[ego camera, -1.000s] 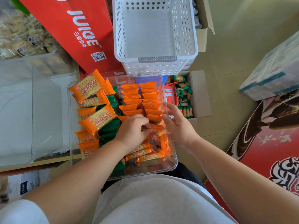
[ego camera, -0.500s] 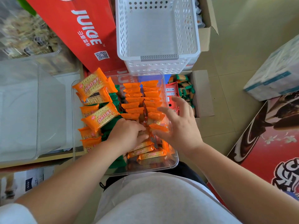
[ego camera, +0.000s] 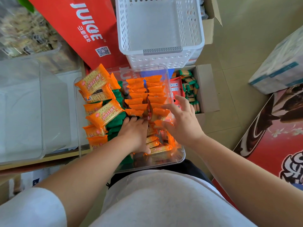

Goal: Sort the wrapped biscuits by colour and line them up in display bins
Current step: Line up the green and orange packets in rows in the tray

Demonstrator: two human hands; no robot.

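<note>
In the clear bin (ego camera: pixel 161 67) our left hand (ego camera: pixel 134 133) lies palm down, fingers (ego camera: pixel 130 120) buried among the upright orange biscuit packs (ego camera: pixel 136 95); we cannot tell whether they grip one. Our right hand (ego camera: pixel 183 123) hovers spread open over the right-hand row.

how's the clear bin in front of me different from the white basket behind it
The clear bin is see-through with smooth walls; the white basket is opaque and perforated. The clear bin holds orange packets and green packets; the white basket shows only its bare floor. The left hand and right hand are at the clear bin; neither touches the white basket. Both are open-topped and rectangular.
</note>
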